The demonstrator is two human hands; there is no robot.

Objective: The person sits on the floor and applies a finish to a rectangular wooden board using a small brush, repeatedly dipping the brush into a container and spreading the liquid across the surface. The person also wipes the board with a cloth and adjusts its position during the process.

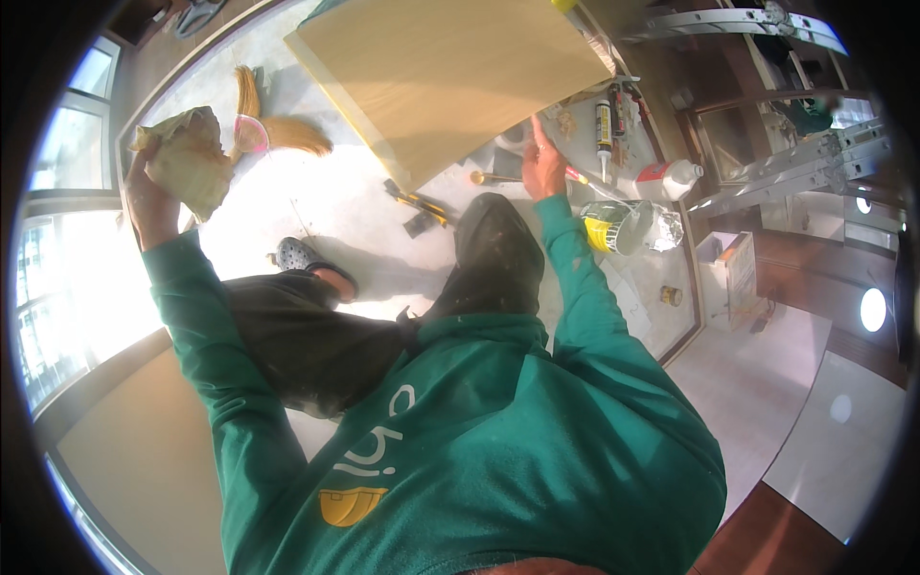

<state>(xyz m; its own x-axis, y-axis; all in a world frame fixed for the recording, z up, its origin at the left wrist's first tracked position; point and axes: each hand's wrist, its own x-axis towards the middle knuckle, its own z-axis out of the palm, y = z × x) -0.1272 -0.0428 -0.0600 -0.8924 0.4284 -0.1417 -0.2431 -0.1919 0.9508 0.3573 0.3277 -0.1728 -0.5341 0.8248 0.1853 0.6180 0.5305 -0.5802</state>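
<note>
While the left hand [153,199] has a crumpled rag [194,163] bunched in its grip, off to the left of the board [450,81], the right hand [544,168] is way nearer, index finger right at the board's near edge. Can't tell if it's actually gripping. Board's ahead of the knee [494,225], that edge slanting away to the right; far end's cut off, so no clue on the long axis.

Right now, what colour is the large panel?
The panel is tan, clearest in the head view.
</note>
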